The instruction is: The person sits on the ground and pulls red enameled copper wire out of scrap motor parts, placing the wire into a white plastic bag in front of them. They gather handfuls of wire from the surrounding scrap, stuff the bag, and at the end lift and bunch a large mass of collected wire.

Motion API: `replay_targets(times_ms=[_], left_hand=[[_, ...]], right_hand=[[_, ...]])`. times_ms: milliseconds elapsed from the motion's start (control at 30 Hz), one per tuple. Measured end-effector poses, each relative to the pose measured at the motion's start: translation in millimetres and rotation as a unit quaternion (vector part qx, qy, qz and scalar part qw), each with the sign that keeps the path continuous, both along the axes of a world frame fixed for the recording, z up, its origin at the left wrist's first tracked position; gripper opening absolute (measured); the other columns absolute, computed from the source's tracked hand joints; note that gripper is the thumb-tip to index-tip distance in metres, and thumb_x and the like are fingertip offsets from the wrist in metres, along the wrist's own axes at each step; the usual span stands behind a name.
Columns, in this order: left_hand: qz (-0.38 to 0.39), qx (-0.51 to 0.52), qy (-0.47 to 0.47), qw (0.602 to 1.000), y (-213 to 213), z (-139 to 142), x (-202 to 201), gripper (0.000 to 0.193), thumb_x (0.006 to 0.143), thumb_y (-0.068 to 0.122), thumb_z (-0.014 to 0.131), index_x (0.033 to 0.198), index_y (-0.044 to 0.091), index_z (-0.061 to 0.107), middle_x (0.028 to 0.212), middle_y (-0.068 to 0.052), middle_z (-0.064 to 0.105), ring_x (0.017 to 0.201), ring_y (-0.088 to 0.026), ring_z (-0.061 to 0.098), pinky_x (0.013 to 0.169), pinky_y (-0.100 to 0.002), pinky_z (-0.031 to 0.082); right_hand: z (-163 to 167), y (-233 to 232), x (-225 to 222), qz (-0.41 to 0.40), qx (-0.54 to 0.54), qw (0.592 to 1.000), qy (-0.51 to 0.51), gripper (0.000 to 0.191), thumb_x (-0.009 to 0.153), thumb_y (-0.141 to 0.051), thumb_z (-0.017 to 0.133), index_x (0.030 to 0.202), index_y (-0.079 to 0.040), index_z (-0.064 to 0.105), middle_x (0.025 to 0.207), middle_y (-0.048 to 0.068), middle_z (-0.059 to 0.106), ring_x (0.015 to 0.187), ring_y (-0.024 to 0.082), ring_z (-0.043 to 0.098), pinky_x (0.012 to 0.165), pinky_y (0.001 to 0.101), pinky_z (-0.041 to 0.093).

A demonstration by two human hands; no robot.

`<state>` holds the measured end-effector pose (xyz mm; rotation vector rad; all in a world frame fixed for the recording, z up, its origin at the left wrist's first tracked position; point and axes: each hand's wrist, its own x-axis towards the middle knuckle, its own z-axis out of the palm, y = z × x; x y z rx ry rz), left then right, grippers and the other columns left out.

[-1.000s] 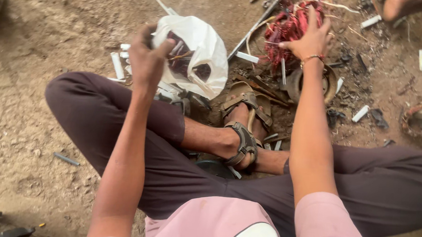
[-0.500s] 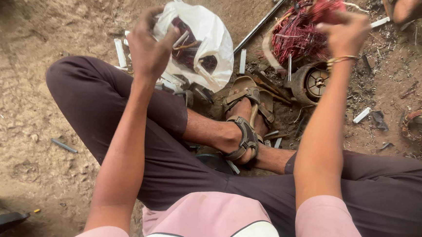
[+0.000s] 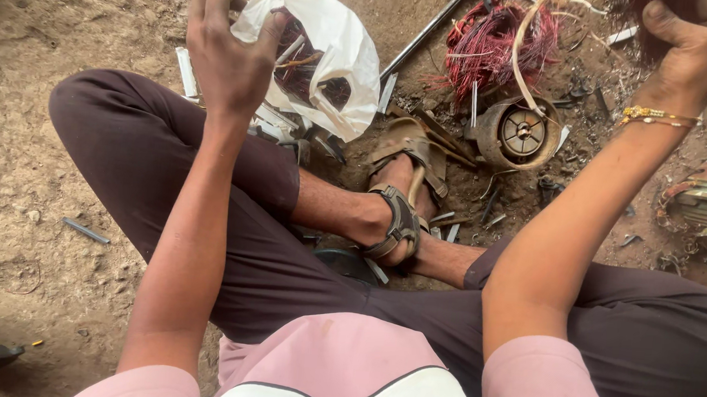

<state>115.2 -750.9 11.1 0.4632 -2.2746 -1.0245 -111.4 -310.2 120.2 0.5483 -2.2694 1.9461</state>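
Just beyond the left hand (image 3: 230,56), the white plastic bag (image 3: 338,46).

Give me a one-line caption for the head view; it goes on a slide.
Seated cross-legged on dirt, left hand grips a white plastic bag; right hand lifts reddish wire.

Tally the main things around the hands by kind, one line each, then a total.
White plastic bag, held by the left hand: 1
Bundle of red wire, below the right hand: 1
Round metal motor housing: 1
Sandals: 2
Total: 5
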Motion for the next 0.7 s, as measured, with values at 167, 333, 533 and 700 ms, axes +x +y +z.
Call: replay_targets(times_ms=[167, 333, 533, 700], left_hand=[[-0.010, -0.082, 0.089, 0.993, 22.0, 6.3, 1.1, 0.037, 0.106, 0.027, 0.080, 0.128, 0.002, 0.064, 0.119, -0.014, 0.061, 0.117, -0.030, 0.058, 0.100, -0.044, 0.051], [0.074, -0.174, 0.081, 0.979, 27.8, 7.7, 10.9, 0.043, 0.097, 0.027, 0.077, 0.123, -0.003, 0.062, 0.116, -0.019, 0.060, 0.111, -0.032, 0.056, 0.095, -0.045, 0.048], [0.081, 0.086, -0.087, 0.989, 8.3, -6.6, 3.6, 0.027, 0.096, 0.028, 0.073, 0.087, 0.003, 0.068, 0.081, -0.008, 0.065, 0.072, -0.019, 0.061, 0.065, -0.036, 0.050], [0.042, 0.408, 0.068, 0.909, -7.8, -24.8, -4.4, 0.029, 0.101, 0.021, 0.060, 0.075, 0.010, 0.063, 0.067, 0.003, 0.063, 0.059, -0.007, 0.062, 0.056, -0.027, 0.052]], right_hand=[[28.2, -32.0, 22.3, 0.061, -0.041, 0.997, -0.022, 0.012, 0.094, 0.017, 0.078, 0.102, 0.009, 0.072, 0.091, 0.016, 0.075, 0.074, 0.020, 0.065, 0.064, 0.0259, 0.044], [27.2, -97.7, 40.1, 0.232, -0.116, 0.960, -0.105, 0.025, 0.096, 0.012, 0.072, 0.121, 0.011, 0.072, 0.110, 0.018, 0.074, 0.095, 0.024, 0.072, 0.087, 0.0325, 0.056], [1.3, -177.1, 78.6, 0.423, -0.274, 0.813, -0.291, 0.026, 0.091, -0.001, 0.070, 0.115, 0.011, 0.071, 0.114, 0.022, 0.074, 0.101, 0.030, 0.074, 0.094, 0.0451, 0.062], [-34.2, -213.8, 106.7, 0.449, -0.305, 0.712, -0.446, 0.044, 0.086, -0.013, 0.065, 0.127, 0.001, 0.071, 0.124, 0.021, 0.073, 0.114, 0.036, 0.073, 0.096, 0.0540, 0.064]])
